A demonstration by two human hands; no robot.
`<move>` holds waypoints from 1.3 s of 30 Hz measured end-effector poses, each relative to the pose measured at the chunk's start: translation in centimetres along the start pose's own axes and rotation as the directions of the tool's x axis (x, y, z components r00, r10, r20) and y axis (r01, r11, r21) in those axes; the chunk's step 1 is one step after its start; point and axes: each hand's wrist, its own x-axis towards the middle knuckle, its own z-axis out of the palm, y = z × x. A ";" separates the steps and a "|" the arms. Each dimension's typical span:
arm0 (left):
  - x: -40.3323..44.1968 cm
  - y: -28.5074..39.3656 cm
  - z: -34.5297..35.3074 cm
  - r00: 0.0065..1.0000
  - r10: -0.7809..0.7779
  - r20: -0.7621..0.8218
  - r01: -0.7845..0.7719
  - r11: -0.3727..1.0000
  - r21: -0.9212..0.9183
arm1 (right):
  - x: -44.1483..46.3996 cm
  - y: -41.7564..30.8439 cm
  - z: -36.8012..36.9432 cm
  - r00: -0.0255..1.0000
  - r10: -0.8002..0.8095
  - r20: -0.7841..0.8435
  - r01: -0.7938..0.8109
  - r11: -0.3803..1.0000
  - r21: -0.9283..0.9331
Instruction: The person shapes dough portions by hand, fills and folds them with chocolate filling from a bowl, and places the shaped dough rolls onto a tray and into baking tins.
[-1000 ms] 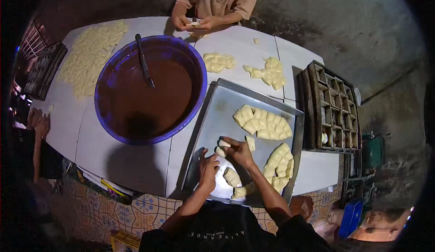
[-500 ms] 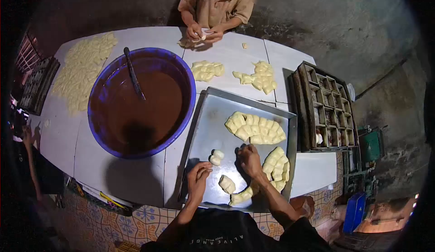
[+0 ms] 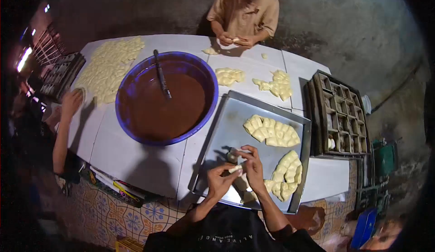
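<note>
Over the metal tray (image 3: 216, 132), my left hand (image 3: 218, 182) pinches a small pale piece of dough (image 3: 235, 168) between thumb and fingers. My right hand (image 3: 254, 167) is close beside that piece, its fingers apart and partly stretched out. Whether it touches the dough I cannot tell. Just beyond the hands a dough lump (image 3: 232, 155) sits in shadow on the tray. Another pale lump (image 3: 246, 182) shows partly between my wrists. Rows of dough pieces (image 3: 274, 132) lie at the tray's far right, and a curved cluster of dough pieces (image 3: 287, 172) lies nearer on the right.
A blue basin (image 3: 212, 111) of brown liquid, with a long-handled utensil (image 3: 161, 73) in it, stands left of the tray. Dough (image 3: 108, 66) covers the table's far left. Divided metal moulds (image 3: 340, 111) stand right. A co-worker (image 3: 244, 16) handles dough opposite; another person's arm (image 3: 65, 120) reaches in left.
My right hand has left the dough cluster and come up beside my left, which now pinches a dough piece above the tray. The view has shifted, and another person's arm has reached onto the table's left.
</note>
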 end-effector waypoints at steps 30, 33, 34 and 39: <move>9.1 7.4 -6.8 0.824 -0.389 0.413 0.539 0.763 -0.357 | 0.5 4.8 3.3 0.697 0.589 0.408 -0.637 0.249 0.729; 6.7 4.7 -4.3 0.921 -0.381 0.085 0.384 0.847 -0.368 | 0.4 4.6 3.1 0.772 0.597 0.220 -0.591 0.544 0.596; 6.3 4.8 -3.8 0.922 -0.385 0.032 0.376 0.875 -0.305 | 0.6 3.5 3.2 0.788 0.608 0.095 -0.552 0.629 0.548; 3.4 3.1 -2.1 1.000 -0.013 0.019 0.009 0.977 0.213 | -0.5 1.0 1.9 0.982 -0.155 0.109 0.188 0.863 -0.468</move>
